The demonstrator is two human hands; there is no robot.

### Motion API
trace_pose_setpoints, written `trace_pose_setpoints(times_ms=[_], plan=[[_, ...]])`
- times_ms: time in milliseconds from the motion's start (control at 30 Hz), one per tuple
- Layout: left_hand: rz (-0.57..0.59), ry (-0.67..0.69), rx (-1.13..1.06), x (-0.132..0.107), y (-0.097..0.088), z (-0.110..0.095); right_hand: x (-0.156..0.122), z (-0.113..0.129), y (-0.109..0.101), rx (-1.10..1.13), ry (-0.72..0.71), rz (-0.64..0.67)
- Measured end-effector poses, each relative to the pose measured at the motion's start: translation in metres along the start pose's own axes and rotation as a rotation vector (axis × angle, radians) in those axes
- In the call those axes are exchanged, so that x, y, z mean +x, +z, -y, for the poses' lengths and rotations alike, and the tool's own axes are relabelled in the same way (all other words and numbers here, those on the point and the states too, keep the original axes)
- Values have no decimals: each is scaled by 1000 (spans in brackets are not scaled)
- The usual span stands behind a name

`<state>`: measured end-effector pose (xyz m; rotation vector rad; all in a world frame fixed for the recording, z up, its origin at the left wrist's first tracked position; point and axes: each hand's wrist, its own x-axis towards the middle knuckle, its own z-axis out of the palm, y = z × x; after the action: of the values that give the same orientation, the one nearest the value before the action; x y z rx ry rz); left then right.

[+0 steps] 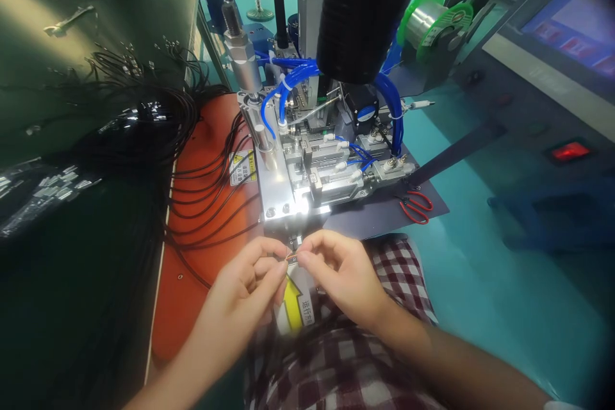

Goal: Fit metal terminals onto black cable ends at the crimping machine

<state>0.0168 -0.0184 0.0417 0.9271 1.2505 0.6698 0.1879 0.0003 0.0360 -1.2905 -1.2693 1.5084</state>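
Note:
My left hand and my right hand meet fingertip to fingertip just in front of the machine's near end. Between them runs a short, thin orange-coloured wire, pinched by both hands; its ends are hidden by the fingers. A small dark metal fixture of the machine sits right behind the fingertips. Below the hands lies a white label with a yellow arrow. To the left, several black cables lead across an orange board to the silver machine.
Bundled black cables hang over the left side. Blue air tubes and a large black cylinder rise over the machine. Red-handled cutters lie at its right. Farther off are a green spool of wire and a screen.

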Motion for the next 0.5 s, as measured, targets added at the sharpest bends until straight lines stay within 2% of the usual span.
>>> trace_pose_setpoints(times_ms=[100, 300, 500], plan=[[-25, 22, 35, -2, 1, 2, -1, 4, -1, 40, 67, 33], [10, -37, -72, 0, -1, -2, -1, -1, 1, 35, 33, -20], [16, -66, -172, 3, -3, -7, 6, -1, 7, -29, -128, -61]])
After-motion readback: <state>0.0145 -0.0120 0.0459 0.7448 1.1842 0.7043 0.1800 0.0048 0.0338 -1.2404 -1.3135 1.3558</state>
